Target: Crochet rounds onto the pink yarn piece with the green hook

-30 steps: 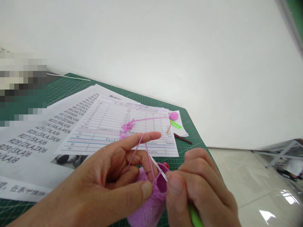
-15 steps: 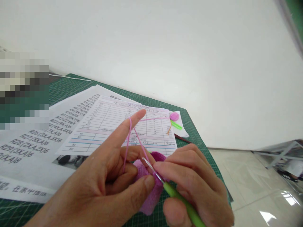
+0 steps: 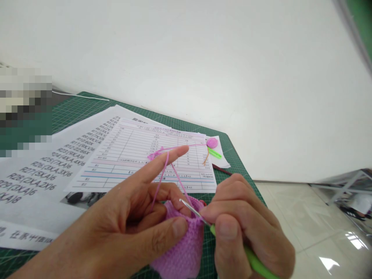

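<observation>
My left hand (image 3: 128,224) pinches a pink crocheted piece (image 3: 181,248) between thumb and middle fingers. Its index finger sticks out with pink yarn (image 3: 162,170) looped over it. My right hand (image 3: 247,228) grips a crochet hook (image 3: 197,213) with a green handle; the metal tip sits at the top edge of the crocheted piece. The yarn runs from the finger across the papers toward a small pink yarn ball (image 3: 212,142) at the far right of the mat.
A green cutting mat (image 3: 87,104) covers the table, with printed sheets (image 3: 139,155) and a larger text sheet (image 3: 37,174) on it. A green tool (image 3: 215,153) and a dark stick (image 3: 222,170) lie near the yarn ball. The table edge drops to tiled floor (image 3: 314,224) on the right.
My left index finger rose, then lowered again with the yarn over it. The hook pulled back out of the piece and now points at its top edge.
</observation>
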Demonstrator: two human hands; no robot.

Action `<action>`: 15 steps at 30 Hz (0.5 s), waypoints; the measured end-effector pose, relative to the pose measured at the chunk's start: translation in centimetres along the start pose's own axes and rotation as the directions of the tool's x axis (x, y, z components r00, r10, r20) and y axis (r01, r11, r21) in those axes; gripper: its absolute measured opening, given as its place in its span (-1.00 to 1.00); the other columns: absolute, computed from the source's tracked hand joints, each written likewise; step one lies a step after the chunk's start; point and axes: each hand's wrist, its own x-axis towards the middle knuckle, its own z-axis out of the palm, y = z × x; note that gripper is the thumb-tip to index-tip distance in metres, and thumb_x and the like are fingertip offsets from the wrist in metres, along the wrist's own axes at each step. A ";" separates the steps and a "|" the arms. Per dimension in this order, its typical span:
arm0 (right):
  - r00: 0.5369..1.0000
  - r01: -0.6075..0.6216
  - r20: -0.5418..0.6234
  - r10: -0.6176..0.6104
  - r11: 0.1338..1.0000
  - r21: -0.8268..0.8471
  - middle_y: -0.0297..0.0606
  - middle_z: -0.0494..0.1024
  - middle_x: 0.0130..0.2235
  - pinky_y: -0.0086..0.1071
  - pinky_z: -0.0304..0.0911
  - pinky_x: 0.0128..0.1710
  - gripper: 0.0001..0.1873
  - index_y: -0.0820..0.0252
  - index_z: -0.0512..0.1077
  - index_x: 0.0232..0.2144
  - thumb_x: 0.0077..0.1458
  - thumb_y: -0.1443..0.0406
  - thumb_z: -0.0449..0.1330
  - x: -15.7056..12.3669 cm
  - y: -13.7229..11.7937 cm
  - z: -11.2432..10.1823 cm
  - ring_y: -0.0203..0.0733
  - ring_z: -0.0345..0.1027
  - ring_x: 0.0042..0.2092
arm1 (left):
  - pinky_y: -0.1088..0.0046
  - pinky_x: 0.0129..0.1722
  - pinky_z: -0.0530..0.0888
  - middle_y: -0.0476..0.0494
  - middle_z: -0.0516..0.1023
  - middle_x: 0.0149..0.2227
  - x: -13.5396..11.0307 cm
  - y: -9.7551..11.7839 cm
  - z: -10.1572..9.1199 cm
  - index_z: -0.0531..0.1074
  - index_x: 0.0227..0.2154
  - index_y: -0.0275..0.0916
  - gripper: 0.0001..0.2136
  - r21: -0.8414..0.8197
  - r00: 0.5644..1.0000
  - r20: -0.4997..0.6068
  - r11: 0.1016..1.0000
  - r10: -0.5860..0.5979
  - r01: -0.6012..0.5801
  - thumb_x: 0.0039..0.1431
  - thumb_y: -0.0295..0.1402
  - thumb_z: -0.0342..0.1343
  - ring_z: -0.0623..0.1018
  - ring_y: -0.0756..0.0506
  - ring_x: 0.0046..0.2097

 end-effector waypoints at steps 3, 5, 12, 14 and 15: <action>0.996 0.009 0.086 -0.015 0.997 0.078 -0.40 0.35 -0.59 -0.39 0.16 -0.52 -0.62 0.24 0.36 -0.57 0.30 0.28 0.06 0.7 -0.2 -0.3 -0.39 0.21 -0.51 | 0.64 -0.52 0.37 0.06 0.59 -0.40 0.1 -0.1 -0.1 0.10 0.29 0.28 -0.21 0.028 1.000 -0.017 1.000 0.001 -0.001 0.05 -0.30 0.35 0.42 0.05 -0.50; 0.997 0.006 0.080 -0.018 0.989 0.147 -0.38 0.31 -0.61 -0.40 0.12 -0.55 -0.61 0.26 0.36 -0.58 0.30 0.30 0.05 1.1 -0.2 -0.3 -0.38 0.19 -0.52 | 0.64 -0.53 0.36 0.06 0.59 -0.43 0.2 -0.1 -0.1 0.10 0.29 0.26 -0.21 0.052 1.000 -0.021 0.999 0.011 -0.010 0.05 -0.28 0.35 0.42 0.04 -0.50; 0.984 -0.115 0.169 0.062 0.939 0.324 -0.37 0.41 -0.57 -0.42 0.18 -0.51 -0.63 0.28 0.45 -0.55 0.28 0.28 0.10 1.3 0.2 -0.8 -0.40 0.25 -0.50 | 0.69 -0.58 0.28 0.09 0.56 -0.45 0.1 0.5 -0.1 0.13 0.28 0.24 -0.23 0.106 1.000 -0.028 0.994 0.014 -0.011 0.05 -0.25 0.35 0.32 0.09 -0.55; 0.981 -0.123 0.185 0.060 0.929 0.350 -0.35 0.43 -0.57 -0.42 0.19 -0.52 -0.64 0.28 0.48 -0.54 0.27 0.26 0.11 1.3 0.3 -1.1 -0.39 0.26 -0.52 | 0.66 -0.56 0.31 0.07 0.57 -0.45 0.0 0.6 0.0 0.12 0.29 0.23 -0.24 0.114 1.000 -0.024 0.993 0.012 -0.009 0.06 -0.25 0.33 0.36 0.06 -0.52; 0.980 -0.124 0.189 0.058 0.925 0.360 -0.34 0.44 -0.58 -0.42 0.19 -0.53 -0.63 0.29 0.49 -0.53 0.27 0.25 0.11 1.3 0.3 -1.2 -0.38 0.27 -0.52 | 0.65 -0.55 0.32 0.06 0.57 -0.45 -0.1 0.5 0.0 0.12 0.29 0.22 -0.24 0.114 1.000 -0.024 0.993 0.013 -0.010 0.06 -0.25 0.33 0.38 0.05 -0.51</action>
